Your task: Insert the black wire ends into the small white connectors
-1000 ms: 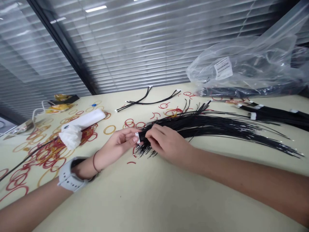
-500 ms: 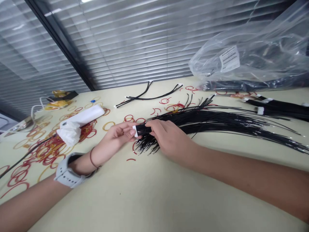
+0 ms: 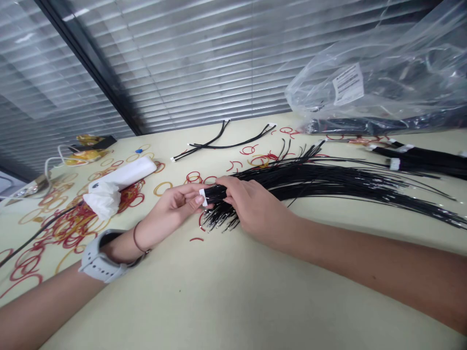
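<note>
My left hand (image 3: 182,204) pinches a small white connector (image 3: 203,197) between thumb and fingers. Black wires (image 3: 216,192) run from this connector into the grip of my right hand (image 3: 250,201), whose thumb and fingers are closed on them close to the connector. Beneath and beyond my right hand lies a long bundle of loose black wires (image 3: 310,180), stretching to the right. Its near ends (image 3: 221,221), with small shiny metal tips, fan out below the connector. My right fingertips are partly hidden behind the hand.
Red and yellow rubber bands (image 3: 73,223) lie scattered at left, around a white bar-shaped object (image 3: 131,171) and crumpled white tissue (image 3: 104,199). Finished-looking black cables (image 3: 219,146) rest at the back. More black cables (image 3: 434,160) and a clear plastic bag (image 3: 383,87) occupy the right.
Both hands keep their hold on the connector and its wires, nearly in the same place. The whole view has shifted very slightly.
</note>
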`<action>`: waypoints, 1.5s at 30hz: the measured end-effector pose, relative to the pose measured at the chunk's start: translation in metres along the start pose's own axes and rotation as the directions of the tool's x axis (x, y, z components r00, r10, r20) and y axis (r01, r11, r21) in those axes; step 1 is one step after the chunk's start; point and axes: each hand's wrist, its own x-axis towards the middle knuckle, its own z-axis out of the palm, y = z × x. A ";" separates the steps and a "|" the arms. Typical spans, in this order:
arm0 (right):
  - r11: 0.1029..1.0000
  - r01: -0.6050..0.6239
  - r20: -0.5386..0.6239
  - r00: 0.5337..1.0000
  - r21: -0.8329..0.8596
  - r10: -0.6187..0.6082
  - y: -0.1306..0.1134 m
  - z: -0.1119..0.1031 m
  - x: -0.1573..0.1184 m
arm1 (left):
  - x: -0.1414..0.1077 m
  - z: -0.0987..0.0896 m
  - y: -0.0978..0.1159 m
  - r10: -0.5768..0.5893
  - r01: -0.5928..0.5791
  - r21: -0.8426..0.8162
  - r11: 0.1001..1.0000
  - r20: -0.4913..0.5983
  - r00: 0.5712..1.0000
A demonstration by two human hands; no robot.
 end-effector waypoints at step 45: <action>0.998 0.054 0.080 0.996 -0.026 -0.051 -0.004 -0.004 0.000 | -0.005 0.003 -0.004 0.033 -0.036 0.133 0.991 0.018 0.999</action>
